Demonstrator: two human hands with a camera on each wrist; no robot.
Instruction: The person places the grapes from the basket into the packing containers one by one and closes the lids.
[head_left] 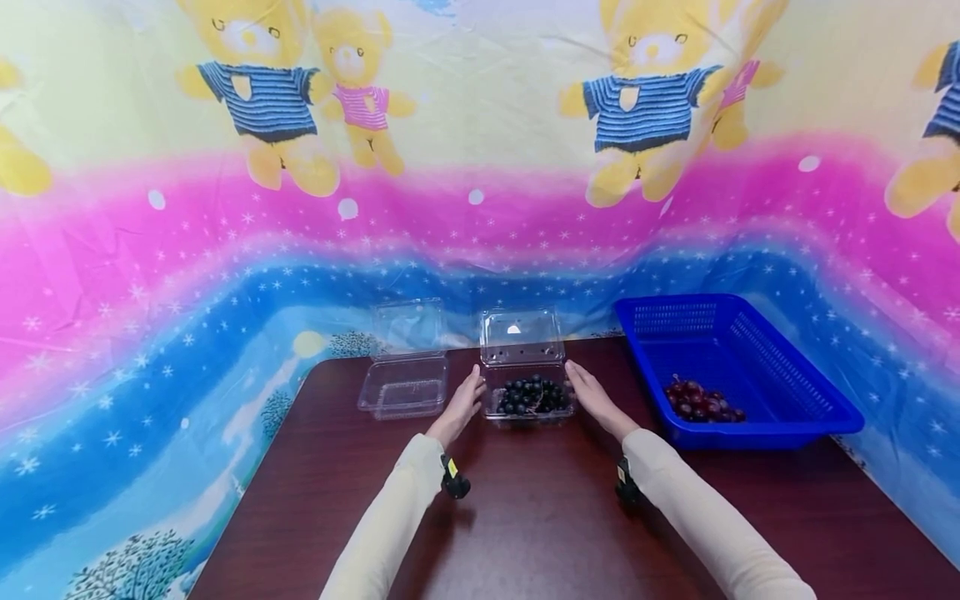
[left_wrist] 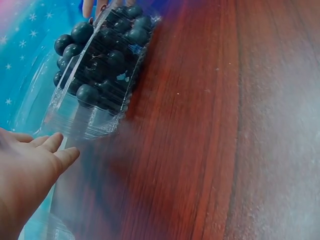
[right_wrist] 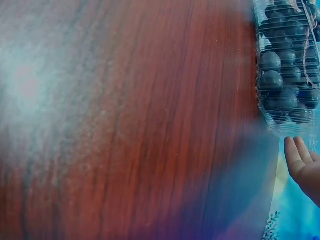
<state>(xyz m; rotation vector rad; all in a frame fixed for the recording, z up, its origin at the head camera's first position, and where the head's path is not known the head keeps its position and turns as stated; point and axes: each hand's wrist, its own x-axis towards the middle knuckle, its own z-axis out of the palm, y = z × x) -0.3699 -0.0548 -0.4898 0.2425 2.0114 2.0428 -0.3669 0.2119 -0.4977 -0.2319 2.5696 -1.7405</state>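
The head view is bright and fairly crisp, stretched toward its corners. A soft sheen lies on the table point(head_left: 547, 533), well inside its left and right edges, with a dim shadow beside the left sleeve point(head_left: 393, 508). Near the back edge, the right-hand clear lid point(head_left: 522, 340) catches a white glint. Glare hazes both wrist views, softening detail.

the place looks like a makeshift recording corner; the building around it cannot be told. a creased cloth point(head_left: 480, 179), printed with teddy bears point(head_left: 279, 104) and snowflakes, hangs behind the desk point(head_left: 540, 508) and wraps along its left and right sides. over the desk, small black devices point(head_left: 455, 479) sit at the wrists behind both hands point(head_left: 461, 407).
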